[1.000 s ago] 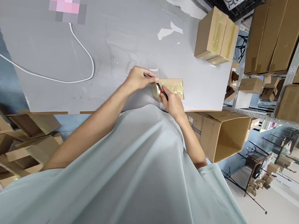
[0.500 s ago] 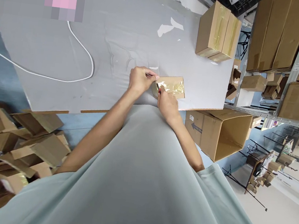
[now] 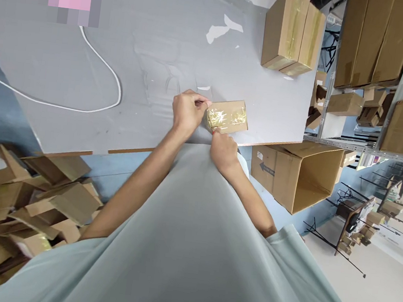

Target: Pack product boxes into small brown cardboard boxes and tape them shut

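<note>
A small cardboard box (image 3: 232, 117) with shiny clear tape across its top lies near the front edge of the grey table (image 3: 156, 37). My left hand (image 3: 186, 112) is closed in a pinch at the box's far left corner, fingertips against it. At the near left corner my right hand (image 3: 224, 150) is closed around a small red cutter, which the fingers now hide almost completely. The taped top shows wrinkles and glare, and I cannot tell whether the tape is cut.
Two taped cartons (image 3: 293, 32) stand at the table's back right, near white paper scraps (image 3: 224, 29). A white cable (image 3: 119, 87) curves over the left side. A large open carton (image 3: 279, 173) stands beyond the front edge; flattened cardboard (image 3: 52, 196) piles up at left. Shelves (image 3: 390, 110) hold boxes.
My right hand has drawn back toward my body, from the box's taped top to its near left corner. My left hand keeps its pinch at the far corner. The view has shifted slightly.
</note>
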Demonstrator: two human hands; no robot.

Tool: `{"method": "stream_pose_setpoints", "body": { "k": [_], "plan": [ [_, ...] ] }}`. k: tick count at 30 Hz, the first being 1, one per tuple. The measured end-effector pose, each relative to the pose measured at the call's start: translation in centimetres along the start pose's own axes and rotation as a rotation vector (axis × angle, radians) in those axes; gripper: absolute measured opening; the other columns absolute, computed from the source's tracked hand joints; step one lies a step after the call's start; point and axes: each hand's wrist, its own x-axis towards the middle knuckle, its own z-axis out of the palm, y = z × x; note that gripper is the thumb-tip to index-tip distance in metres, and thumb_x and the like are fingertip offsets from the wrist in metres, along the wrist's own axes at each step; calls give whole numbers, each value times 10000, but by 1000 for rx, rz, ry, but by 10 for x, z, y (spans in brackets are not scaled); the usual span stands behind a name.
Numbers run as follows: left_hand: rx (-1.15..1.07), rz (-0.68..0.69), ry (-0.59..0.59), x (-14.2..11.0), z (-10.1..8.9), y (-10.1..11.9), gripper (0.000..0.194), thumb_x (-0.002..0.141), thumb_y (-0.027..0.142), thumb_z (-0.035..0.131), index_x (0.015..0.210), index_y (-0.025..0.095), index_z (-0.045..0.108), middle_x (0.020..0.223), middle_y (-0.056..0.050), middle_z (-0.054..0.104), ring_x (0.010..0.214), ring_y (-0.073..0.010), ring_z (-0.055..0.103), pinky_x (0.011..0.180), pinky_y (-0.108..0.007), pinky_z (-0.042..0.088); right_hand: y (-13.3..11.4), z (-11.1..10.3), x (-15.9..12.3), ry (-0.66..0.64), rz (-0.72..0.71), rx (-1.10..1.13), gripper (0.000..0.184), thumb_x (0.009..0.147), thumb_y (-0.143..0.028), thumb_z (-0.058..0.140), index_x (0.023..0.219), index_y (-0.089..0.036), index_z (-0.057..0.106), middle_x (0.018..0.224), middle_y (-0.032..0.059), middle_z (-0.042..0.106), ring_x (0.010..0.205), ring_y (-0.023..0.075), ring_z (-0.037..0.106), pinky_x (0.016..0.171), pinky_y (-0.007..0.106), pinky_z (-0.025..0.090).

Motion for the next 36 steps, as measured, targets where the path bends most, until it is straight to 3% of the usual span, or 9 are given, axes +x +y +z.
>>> {"method": "stream_pose_setpoints", "body": {
  "k": [3, 7, 10, 13, 17, 20, 24, 36],
  "plan": [
    [-8, 9, 14, 2, -2, 0, 79, 968, 239, 794, 951, 260, 868, 1020, -32, 839, 941, -241, 797, 962, -392, 658, 0, -2, -7, 8, 48, -4, 567, 1190, -63, 395, 1739, -87, 535, 1421, 273, 829, 1341, 323, 827, 1110, 426, 668],
    [10, 12, -1, 2, -7, 3, 92, 987, 243, 788, 1012, 234, 876, 1064, -46, 840, 919, -230, 787, 969, -411, 666, 21, -11, -26, 29, 47, 54, 558, 1258, -252, 429, 1808, -180, 491, 1357, 212, 862, 1278, 355, 839, 1097, 455, 641],
    [74, 148, 14, -4, -3, 14, 224, 994, 229, 762, 1185, 215, 878, 1248, -94, 833, 1141, -286, 792, 1120, -486, 640, 51, -14, -35, 157, 102, 153, 583, 1276, -342, 418, 1848, -235, 451, 1386, 167, 868, 1262, 365, 835, 1098, 449, 620],
    [136, 401, -51, -11, 15, 26, 296, 1032, 317, 752, 1312, 279, 841, 1476, -89, 773, 1513, -365, 654, 1375, -618, 453, 79, -12, -28, 283, 172, 237, 588, 1275, -353, 398, 1847, -239, 462, 1408, 149, 869, 1254, 350, 835, 1096, 427, 617],
    [204, 599, -251, -18, 42, 26, 383, 1028, 555, 789, 1326, 316, 819, 1627, -78, 710, 1690, -459, 493, 1465, -767, 209, 100, -9, -6, 331, 178, 275, 597, 1279, -349, 366, 1855, -214, 452, 1360, 143, 888, 1217, 337, 847, 1112, 432, 615],
    [250, 634, -297, -20, 52, 17, 504, 987, 635, 817, 1364, 301, 811, 1716, -126, 655, 1689, -509, 485, 1449, -800, 198, 101, -12, 14, 303, 168, 232, 600, 1273, -348, 386, 1856, -220, 455, 1345, 150, 890, 1229, 365, 844, 1109, 450, 615],
    [270, 645, -270, -20, 54, 8, 517, 967, 606, 830, 1388, 308, 804, 1732, -145, 643, 1663, -517, 509, 1418, -808, 240, 97, -18, 31, 260, 188, 184, 617, 1274, -369, 368, 1869, -212, 423, 1344, 170, 883, 1252, 375, 833, 1112, 461, 615],
    [279, 654, -231, -24, 60, 9, 419, 1046, 498, 716, 1367, 255, 833, 1700, -189, 669, 1593, -522, 561, 1320, -787, 358, 78, -22, 38, 246, 287, 139, 626, 1270, -316, 346, 1884, -193, 351, 1364, 219, 857, 1259, 358, 829, 1102, 466, 625]
  ]
}}
